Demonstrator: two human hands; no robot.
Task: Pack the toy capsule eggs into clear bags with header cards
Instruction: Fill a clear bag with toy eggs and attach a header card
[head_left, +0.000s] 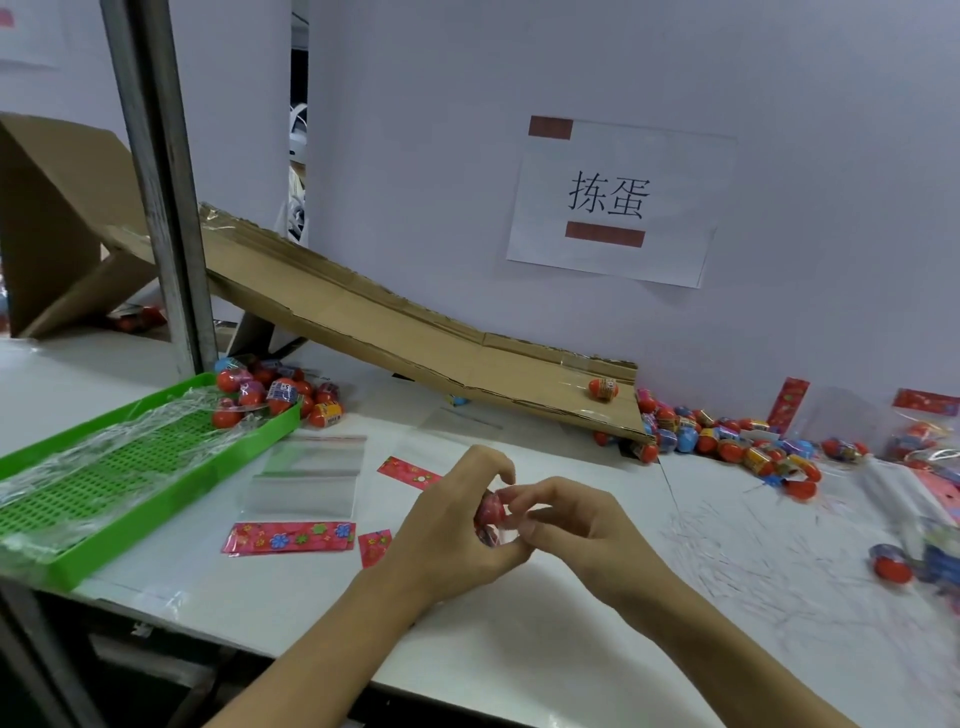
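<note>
Head view: left hand (457, 525) and right hand (566, 519) both pinch one capsule egg (491, 512) just above the bench (571, 649); it looks light, hard, slick, likely in crinkly film, so grip its middle

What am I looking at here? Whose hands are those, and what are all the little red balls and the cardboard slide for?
There is no machine here. The picture comes from a camera worn on a person's head, looking down at their own two hands. The left hand and the right hand together hold one small reddish toy egg. On the white table lie an empty clear bag, a pink flowered header card and a green tray. The cardboard ramp slopes down toward the table; one egg sits near its bottom, and a pile of eggs lies beyond it.
</note>
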